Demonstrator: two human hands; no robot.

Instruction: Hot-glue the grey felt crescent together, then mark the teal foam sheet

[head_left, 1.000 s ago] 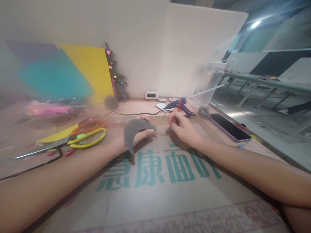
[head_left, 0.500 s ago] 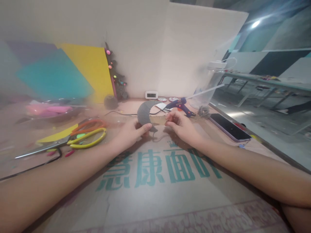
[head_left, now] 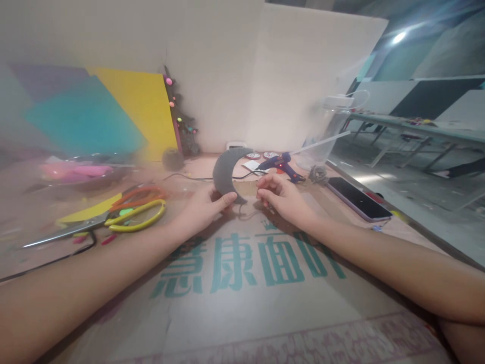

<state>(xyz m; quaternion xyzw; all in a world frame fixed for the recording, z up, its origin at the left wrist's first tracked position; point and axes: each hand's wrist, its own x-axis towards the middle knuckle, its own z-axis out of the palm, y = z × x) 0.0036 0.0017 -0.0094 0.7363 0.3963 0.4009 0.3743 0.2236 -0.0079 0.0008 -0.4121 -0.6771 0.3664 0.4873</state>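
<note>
A dark grey crescent moon shape (head_left: pixel 224 172) stands upright, its horns pointing right. My left hand (head_left: pixel 212 205) is closed on its lower left part, thumb across the front. A thin strand (head_left: pixel 248 217) hangs from the lower tip and trails on the printed sheet. Just right of the crescent, my right hand (head_left: pixel 278 197) is curled with thumb and index fingertips close together; whatever is between them is too small to make out. Beyond that hand lies a blue glue gun (head_left: pixel 276 163) with a small red light.
Orange-and-yellow-handled scissors (head_left: pixel 132 212) lie at left, near pink material in a clear bag (head_left: pixel 76 169). Coloured sheets (head_left: pixel 132 111) and a decorated dark strip (head_left: pixel 184 121) lean on the back panel. A phone (head_left: pixel 358 198), a clear jug (head_left: pixel 326 131) and a wire coil (head_left: pixel 317 174) are at right.
The crescent has turned in my left hand, with its upper part rising and now covering most of the small white clock behind. My right hand has barely moved.
</note>
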